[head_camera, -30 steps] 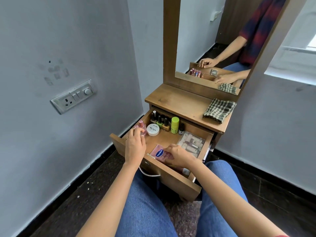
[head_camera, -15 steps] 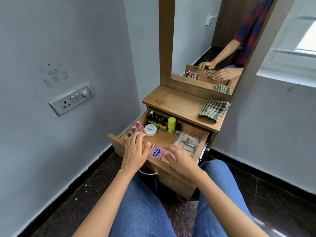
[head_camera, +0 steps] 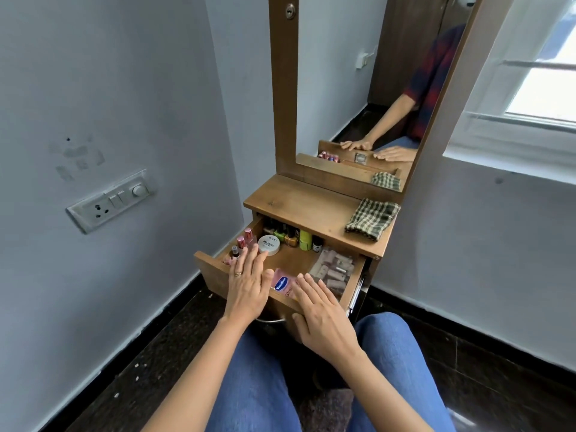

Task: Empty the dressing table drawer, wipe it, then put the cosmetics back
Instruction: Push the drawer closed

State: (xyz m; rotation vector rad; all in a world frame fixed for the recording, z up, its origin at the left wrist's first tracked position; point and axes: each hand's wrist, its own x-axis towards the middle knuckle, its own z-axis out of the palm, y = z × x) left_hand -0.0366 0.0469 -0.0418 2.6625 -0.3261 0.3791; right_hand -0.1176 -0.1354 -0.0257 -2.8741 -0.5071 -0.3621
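The wooden drawer of the dressing table stands pulled out and holds cosmetics. Inside are a pink Vaseline tube at the front, a white round jar, a row of nail polish bottles, a lime green bottle, pink-capped bottles on the left and a clear bag of small tubes on the right. My left hand lies flat with straight fingers over the drawer's front edge. My right hand lies flat on the front edge beside the tube. Neither holds anything.
A folded green checked cloth lies on the right of the table top. The mirror rises behind it. A switch panel is on the left wall. My knees in blue jeans are just below the drawer.
Both hands have let go of the items inside the drawer and moved back onto its front edge, with the fingers straightened. The Vaseline tube now lies uncovered between them.
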